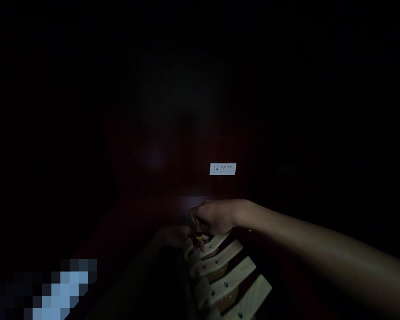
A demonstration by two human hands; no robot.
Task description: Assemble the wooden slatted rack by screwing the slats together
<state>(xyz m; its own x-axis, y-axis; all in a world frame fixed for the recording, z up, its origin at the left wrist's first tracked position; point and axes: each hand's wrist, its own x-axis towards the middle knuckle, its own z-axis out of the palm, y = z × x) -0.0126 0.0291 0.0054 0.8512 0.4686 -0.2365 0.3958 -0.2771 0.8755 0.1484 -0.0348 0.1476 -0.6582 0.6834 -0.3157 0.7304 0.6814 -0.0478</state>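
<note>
My right hand [216, 217] is closed around a small yellow-and-black handled tool [198, 232], its fingers pointing down over the far end of a wooden slatted piece [235, 272]. The tool's tip is hidden, so its kind is unclear. My left hand [177, 234], dim in shadow, has its fingers curled against the far left end of the same piece. Pale slats stick out to the right in a row, each rounded at its left end and fixed with dark screw heads. Brown wood shows between some slats.
A white socket plate [222, 169] is set in the dark red wall beyond my hands. Below it a dark reddish surface [146, 213] meets the wall. A blurred-out pale blue patch [62, 291] lies at the lower left. Most else is lost in darkness.
</note>
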